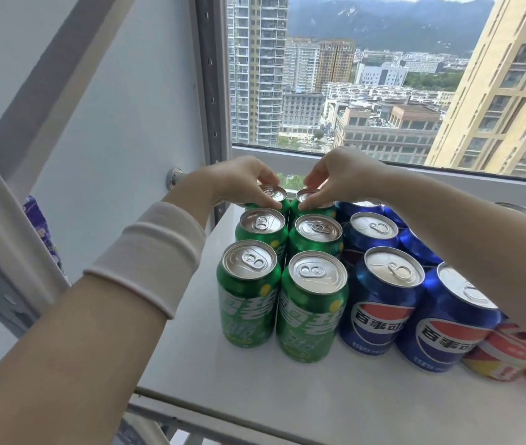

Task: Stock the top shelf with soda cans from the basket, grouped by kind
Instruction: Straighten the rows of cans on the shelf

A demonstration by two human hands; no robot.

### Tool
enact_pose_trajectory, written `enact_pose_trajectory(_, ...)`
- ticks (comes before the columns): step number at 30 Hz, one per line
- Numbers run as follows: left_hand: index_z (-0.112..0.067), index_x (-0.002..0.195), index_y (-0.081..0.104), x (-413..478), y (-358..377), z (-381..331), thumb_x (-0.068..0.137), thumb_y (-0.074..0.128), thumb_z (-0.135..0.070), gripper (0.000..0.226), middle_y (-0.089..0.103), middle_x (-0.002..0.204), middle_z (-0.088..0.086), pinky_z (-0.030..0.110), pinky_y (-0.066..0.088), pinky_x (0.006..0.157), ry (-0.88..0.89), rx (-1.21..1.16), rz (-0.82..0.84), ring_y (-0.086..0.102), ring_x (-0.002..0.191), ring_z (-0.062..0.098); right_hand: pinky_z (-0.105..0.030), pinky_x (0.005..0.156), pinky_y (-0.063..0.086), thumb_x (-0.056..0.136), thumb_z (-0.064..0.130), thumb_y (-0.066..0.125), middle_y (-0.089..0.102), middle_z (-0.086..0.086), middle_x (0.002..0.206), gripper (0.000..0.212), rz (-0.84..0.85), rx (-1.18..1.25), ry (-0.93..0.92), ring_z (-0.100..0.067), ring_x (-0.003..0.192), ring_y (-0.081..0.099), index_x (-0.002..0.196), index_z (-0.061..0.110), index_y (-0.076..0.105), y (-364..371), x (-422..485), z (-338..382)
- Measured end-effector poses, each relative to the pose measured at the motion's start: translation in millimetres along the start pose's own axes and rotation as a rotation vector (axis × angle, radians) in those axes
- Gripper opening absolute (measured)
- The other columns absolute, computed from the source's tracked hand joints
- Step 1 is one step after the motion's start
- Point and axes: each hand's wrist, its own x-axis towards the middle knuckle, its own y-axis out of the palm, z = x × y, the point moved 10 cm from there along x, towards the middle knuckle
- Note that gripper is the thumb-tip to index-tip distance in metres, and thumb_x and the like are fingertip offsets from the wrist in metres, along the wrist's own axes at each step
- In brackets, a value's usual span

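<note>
Six green cans stand upright on the white shelf, tabs up and labels facing front, in two files running front to back at its left end. Blue cans stand just right of them, with red-and-yellow cans further right. Behind the shelf, a window shows tower blocks and hills. Both arms reach forward. The left hand pinches the top rim of the back left can with curled fingertips; the right hand pinches the back right can likewise. A white sleeve covers the left forearm.
</note>
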Motion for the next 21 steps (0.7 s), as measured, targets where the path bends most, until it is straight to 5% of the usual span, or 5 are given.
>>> enact_pose_trajectory(7, -0.012, 0.132, 0.052, 0.8, 2.5, -0.8, 0.081, 0.070, -0.021, 0.055, 0.054, 0.132, 0.003, 0.027, 0.050, 0.088, -0.045, -0.018, 0.032, 0.055, 0.109, 0.018, -0.020, 0.082, 0.040, 0.069, 0.034, 0.078, 0.066, -0.004, 0.114, 0.053, -0.022, -0.024, 0.007, -0.016, 0.100, 0.059, 0.113, 0.006, 0.065, -1.9, -1.3, 1.5)
enact_pose_trajectory(15, -0.013, 0.139, 0.042, -1.6, 6.8, -6.4, 0.087, 0.061, -0.034, 0.059, 0.045, 0.141, 0.002, 0.021, 0.033, 0.095, -0.028, 0.060, 0.053, 0.045, 0.126, 0.017, -0.022, 0.088, 0.039, 0.075, 0.040, 0.072, 0.062, -0.003, 0.122, 0.064, 0.012, 0.017, -0.002, -0.016, 0.106, 0.057, 0.128, 0.010, 0.052, 4.8, -3.5, -1.2)
enact_pose_trajectory(21, -0.015, 0.136, 0.042, -35.1, 2.7, -65.7, 0.089, 0.055, -0.037, 0.053, 0.045, 0.141, 0.001, 0.021, 0.032, 0.098, 0.141, 0.104, -0.013, 0.043, 0.128, 0.015, -0.024, 0.094, 0.041, 0.084, 0.032, 0.062, 0.059, -0.007, 0.124, 0.050, -0.088, 0.102, -0.039, -0.017, 0.105, 0.057, 0.126, 0.007, 0.052, -25.5, -47.7, -12.8)
